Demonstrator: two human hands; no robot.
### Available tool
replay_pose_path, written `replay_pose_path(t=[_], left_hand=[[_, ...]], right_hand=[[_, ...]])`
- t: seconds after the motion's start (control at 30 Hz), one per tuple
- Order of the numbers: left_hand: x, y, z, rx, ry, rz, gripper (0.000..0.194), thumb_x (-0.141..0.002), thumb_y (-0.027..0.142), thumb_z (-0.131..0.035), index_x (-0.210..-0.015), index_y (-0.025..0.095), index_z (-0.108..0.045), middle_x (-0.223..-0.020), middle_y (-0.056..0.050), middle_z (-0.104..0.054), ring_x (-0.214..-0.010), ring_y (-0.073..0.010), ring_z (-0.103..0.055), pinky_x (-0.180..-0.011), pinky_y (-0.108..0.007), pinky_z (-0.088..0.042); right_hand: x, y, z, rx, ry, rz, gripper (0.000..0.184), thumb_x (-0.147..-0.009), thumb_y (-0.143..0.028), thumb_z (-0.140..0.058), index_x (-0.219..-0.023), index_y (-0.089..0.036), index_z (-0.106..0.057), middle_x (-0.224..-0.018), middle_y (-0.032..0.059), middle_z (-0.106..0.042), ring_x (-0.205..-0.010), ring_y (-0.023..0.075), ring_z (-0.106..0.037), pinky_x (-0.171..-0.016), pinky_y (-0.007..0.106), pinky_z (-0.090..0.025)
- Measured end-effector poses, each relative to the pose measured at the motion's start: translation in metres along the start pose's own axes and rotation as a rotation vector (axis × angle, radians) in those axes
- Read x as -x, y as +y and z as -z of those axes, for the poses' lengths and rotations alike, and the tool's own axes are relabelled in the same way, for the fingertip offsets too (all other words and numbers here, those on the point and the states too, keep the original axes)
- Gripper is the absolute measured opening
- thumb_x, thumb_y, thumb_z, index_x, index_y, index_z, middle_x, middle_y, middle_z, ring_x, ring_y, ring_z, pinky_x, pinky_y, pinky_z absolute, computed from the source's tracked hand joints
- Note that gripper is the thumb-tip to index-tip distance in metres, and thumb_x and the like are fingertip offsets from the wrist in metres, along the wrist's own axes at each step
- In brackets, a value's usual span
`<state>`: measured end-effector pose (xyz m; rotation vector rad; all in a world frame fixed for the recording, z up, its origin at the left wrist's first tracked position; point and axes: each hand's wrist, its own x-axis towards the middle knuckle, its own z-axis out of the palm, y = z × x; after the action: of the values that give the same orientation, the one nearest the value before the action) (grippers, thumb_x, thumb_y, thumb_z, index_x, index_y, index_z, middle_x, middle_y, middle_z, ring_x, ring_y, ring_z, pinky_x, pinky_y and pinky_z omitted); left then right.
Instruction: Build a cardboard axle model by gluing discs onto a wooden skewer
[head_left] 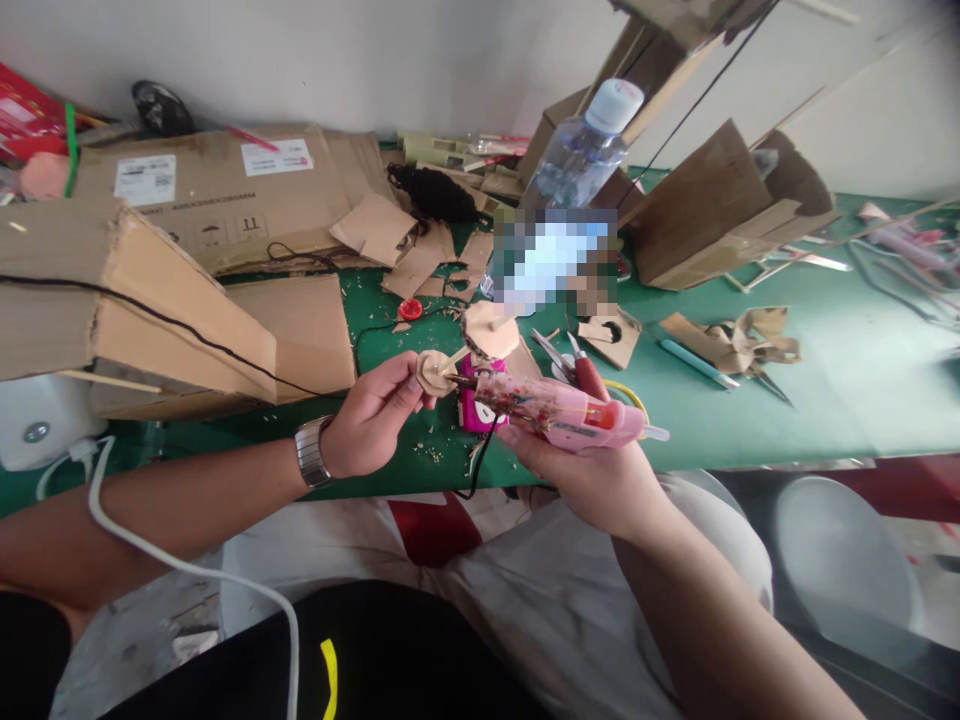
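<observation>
1. With our left hand (375, 415), we pinch a small cardboard disc (433, 376) between thumb and fingers, above the front of the green table (757, 420).
2. A thin stick (456, 356) runs from that disc toward a larger cardboard disc (487, 335) just beyond it.
3. Our right hand (589, 475) is wrapped around a pink glue gun (555, 408), its nozzle pointing at the small disc; we cannot tell whether they touch.
4. Below the nozzle we see a magenta object (470, 412), partly hidden.
5. Near the gun we have a red-handled tool (589, 378); farther right lies a blue cutter (697, 363).
6. Behind, we see a clear bottle (576, 160) with a white cap.
</observation>
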<state>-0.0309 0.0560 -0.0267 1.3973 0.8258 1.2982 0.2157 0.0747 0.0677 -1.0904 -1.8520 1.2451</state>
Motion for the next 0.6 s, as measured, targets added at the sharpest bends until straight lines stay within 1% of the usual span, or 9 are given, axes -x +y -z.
replay_pose_path(t=[0.13, 0.33, 0.6], left_hand=[[0.0003, 0.0005, 0.0001, 0.007, 0.004, 0.008, 0.028, -0.118, 0.038, -0.051, -0.105, 0.021, -0.069, -0.093, -0.004, -0.063, -0.081, -0.0155, -0.057, -0.075, -0.03, -0.048], [-0.0008, 0.0021, -0.0013, 0.036, 0.011, 0.001, 0.029, -0.118, 0.039, -0.052, -0.104, 0.021, -0.07, -0.095, -0.004, -0.064, -0.082, -0.0145, -0.058, -0.074, -0.028, -0.049], [0.0008, 0.0001, -0.0015, 0.054, 0.004, 0.003, 0.028, -0.118, 0.038, -0.052, -0.108, 0.022, -0.072, -0.098, -0.005, -0.065, -0.084, -0.0144, -0.058, -0.077, -0.027, -0.05]], right_hand=[[-0.0001, -0.0003, 0.001, 0.049, -0.023, 0.027, 0.029, -0.098, -0.027, -0.079, -0.125, -0.035, -0.087, -0.13, -0.0003, -0.087, -0.125, 0.0308, -0.083, -0.113, 0.047, -0.068], [0.0026, 0.0037, 0.001, 0.083, -0.009, -0.038, 0.031, -0.097, -0.038, -0.081, -0.128, -0.033, -0.086, -0.128, 0.0025, -0.087, -0.128, 0.0342, -0.081, -0.112, 0.05, -0.068], [0.0039, 0.0041, 0.0014, 0.096, -0.005, -0.056, 0.034, -0.096, -0.043, -0.083, -0.128, -0.034, -0.086, -0.122, 0.0032, -0.089, -0.128, 0.0369, -0.081, -0.114, 0.054, -0.067]])
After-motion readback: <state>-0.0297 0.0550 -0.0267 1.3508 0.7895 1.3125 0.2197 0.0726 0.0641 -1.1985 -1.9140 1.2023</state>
